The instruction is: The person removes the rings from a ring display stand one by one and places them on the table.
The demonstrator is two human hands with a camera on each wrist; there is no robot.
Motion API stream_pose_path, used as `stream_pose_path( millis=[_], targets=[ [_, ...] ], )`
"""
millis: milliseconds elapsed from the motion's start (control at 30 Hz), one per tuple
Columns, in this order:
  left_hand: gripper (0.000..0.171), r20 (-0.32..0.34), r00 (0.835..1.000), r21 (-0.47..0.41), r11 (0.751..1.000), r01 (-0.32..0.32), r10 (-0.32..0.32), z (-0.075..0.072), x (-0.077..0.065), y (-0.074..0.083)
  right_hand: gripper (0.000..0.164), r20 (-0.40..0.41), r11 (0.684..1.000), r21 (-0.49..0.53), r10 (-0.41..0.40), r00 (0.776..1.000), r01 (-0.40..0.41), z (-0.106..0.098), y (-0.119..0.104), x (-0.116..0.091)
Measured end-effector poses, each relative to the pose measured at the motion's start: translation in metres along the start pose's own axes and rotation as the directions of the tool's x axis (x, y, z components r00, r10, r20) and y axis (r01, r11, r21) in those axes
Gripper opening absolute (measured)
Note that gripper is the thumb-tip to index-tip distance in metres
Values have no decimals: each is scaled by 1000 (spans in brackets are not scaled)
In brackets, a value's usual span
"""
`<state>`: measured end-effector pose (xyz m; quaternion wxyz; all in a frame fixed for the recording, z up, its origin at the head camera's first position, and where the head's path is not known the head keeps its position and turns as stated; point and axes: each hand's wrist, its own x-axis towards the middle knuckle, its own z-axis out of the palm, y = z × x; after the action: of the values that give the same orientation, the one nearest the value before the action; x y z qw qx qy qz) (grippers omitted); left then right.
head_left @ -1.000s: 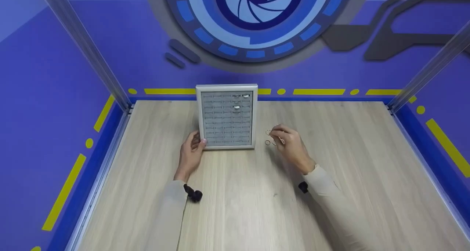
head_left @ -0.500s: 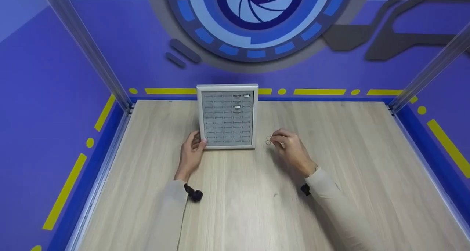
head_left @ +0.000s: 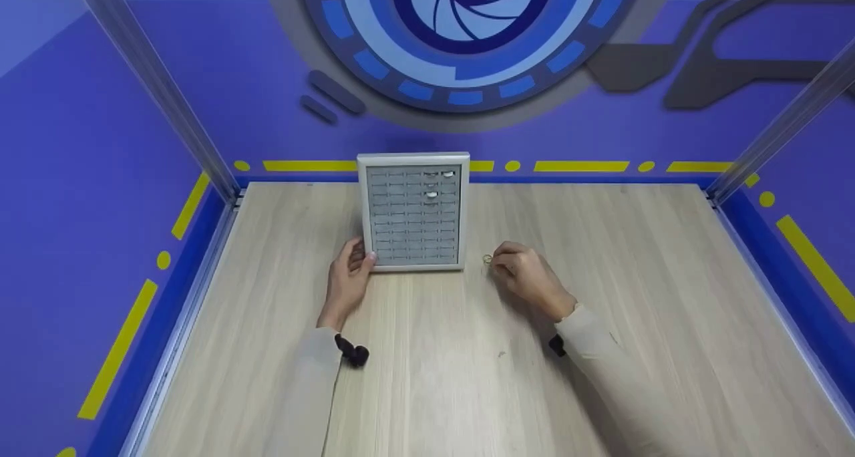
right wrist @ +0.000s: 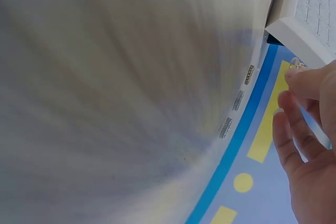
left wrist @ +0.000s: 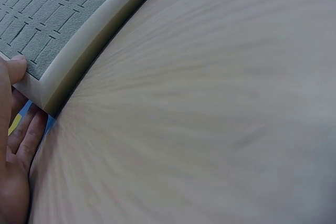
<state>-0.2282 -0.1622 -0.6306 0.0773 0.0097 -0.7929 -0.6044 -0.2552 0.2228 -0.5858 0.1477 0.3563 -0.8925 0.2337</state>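
Observation:
A ring display tray (head_left: 414,268) with a pale frame and grey slotted padding stands tilted up on the table. A few silvery rings (head_left: 431,195) sit in slots near its upper right. My left hand (head_left: 347,284) grips the lower left corner, thumb on the front of the frame and other fingers behind. To the right of the tray, my right hand (head_left: 528,274) pinches a thin gold-coloured ring (right wrist: 296,62) between thumb and fingertips, low over the table. Beyond those fingertips, more rings (right wrist: 238,100) lie on the tabletop in the right wrist view; in the head view the hand largely hides them.
The light wooden table (head_left: 427,377) extends around both hands. A blue-purple wall (head_left: 568,136) with yellow marks closes off the back, and side panels with metal posts (head_left: 160,89) flank the table. A black wrist camera (head_left: 353,353) sits at the left cuff.
The right hand has come down and slightly toward the person with the pinched ring, which now overlaps a ring on the table. The left hand and tray have stayed put.

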Motion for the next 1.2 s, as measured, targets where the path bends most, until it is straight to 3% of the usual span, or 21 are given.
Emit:
stream_pose_path(
  millis=[400, 867, 1200],
  targets=[
    [46, 8, 1000, 15, 1000, 16, -16, 0, 0, 0, 16, 94, 999, 10, 40, 995, -41, 4, 2, -3],
    [46, 2, 999, 20, 999, 38, -38, 1, 1, 0, 18, 147, 998, 16, 52, 988, -55, 5, 3, -4],
    [47, 1, 1000, 10, 1000, -19, 19, 0, 0, -2, 19, 127, 999, 25, 41, 991, -45, 9, 5, -2]
  ],
)
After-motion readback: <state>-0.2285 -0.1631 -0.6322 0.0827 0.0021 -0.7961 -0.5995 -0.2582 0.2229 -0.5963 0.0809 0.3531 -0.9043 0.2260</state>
